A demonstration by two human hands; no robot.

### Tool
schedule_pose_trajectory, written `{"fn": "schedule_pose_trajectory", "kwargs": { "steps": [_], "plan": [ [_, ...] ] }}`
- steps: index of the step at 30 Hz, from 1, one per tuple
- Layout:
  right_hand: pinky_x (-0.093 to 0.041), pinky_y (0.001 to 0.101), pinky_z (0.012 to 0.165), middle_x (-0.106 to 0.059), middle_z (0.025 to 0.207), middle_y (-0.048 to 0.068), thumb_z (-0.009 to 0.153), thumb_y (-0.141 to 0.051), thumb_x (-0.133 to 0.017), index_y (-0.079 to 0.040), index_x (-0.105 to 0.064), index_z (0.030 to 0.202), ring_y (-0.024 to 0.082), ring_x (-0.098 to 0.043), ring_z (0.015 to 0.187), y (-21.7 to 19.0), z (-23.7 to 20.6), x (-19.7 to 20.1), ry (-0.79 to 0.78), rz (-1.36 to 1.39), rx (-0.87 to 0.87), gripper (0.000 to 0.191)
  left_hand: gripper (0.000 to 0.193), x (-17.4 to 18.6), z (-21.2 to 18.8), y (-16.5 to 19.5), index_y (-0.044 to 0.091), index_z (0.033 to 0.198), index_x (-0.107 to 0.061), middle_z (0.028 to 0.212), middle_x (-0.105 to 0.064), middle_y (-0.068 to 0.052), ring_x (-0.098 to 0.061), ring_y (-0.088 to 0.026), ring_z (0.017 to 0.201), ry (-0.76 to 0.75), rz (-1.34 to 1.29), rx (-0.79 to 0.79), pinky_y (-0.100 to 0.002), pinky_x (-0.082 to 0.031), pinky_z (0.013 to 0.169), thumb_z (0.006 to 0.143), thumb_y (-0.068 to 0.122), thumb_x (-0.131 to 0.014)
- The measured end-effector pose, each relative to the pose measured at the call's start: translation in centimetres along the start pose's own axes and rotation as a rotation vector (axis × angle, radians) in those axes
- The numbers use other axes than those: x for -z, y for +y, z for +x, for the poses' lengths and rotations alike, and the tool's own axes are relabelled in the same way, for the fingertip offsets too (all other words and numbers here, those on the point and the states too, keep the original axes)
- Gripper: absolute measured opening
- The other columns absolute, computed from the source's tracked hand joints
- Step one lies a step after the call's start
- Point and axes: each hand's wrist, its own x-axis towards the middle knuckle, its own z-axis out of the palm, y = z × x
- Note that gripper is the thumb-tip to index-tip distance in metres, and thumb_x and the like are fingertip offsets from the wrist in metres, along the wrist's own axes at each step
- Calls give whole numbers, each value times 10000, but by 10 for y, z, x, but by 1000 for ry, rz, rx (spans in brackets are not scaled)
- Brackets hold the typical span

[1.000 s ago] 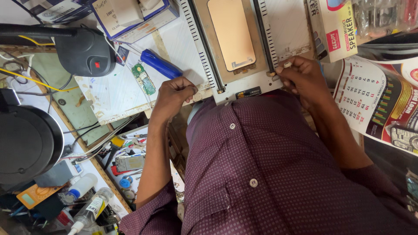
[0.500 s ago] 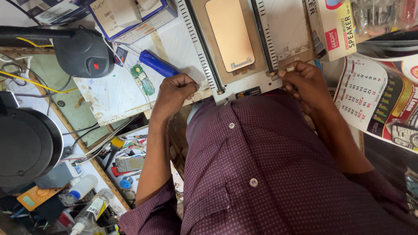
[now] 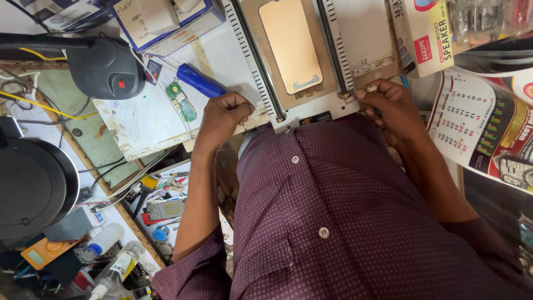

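Note:
A phone screen (image 3: 290, 44) with a coppery sheen lies flat on a white machine bed (image 3: 311, 111) between two black toothed rails. My left hand (image 3: 225, 114) is curled into a fist at the bed's near-left corner, thumb pressed to forefinger; I cannot see anything in it. My right hand (image 3: 388, 105) rests at the near-right corner, its fingertips pinched on a small pale piece (image 3: 371, 88) beside the right rail. My maroon dotted shirt hides the bench below the bed.
A blue-handled screwdriver (image 3: 200, 80) and a small green circuit board (image 3: 182, 101) lie left of my left hand. A black lamp head (image 3: 105, 66) hangs farther left. A carton (image 3: 422, 33) and a calendar (image 3: 472, 122) are at the right. Bottles (image 3: 111, 269) and tools crowd the lower left.
Both hands stay at the near corners of the machine bed, barely shifting. The view has drifted slightly.

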Motion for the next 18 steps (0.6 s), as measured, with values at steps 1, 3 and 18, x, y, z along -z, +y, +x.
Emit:
{"fn": "schedule_pose_trajectory", "kwargs": {
  "steps": [1,3,18],
  "plan": [
    [-272,189,422,-550,660,-25,936,-102,-727,-79,-630,925,33,-437,524,0,-1,0,2,-3,1,100,65,-1,0,-1,-25,824,-711,688,-656,-23,-551,-69,597,-3,-5,0,-237,-448,567,862,29,-711],
    [-267,190,421,-547,655,-24,940,-107,-728,-72,-634,917,33,-426,514,0,-1,0,4,-9,6,102,63,-1,0,-2,-24,825,-711,692,-657,-22,-549,-68,599,-6,-6,-6,-237,-444,566,861,27,-712],
    [-252,177,406,-565,662,-39,933,-102,-714,-91,-652,948,17,-434,499,4,-6,7,70,-43,-44,64,66,-10,3,-8,-20,842,-706,704,-660,-14,-550,-63,595,-32,-24,1,-236,-438,551,867,42,-709]
  ]
}}
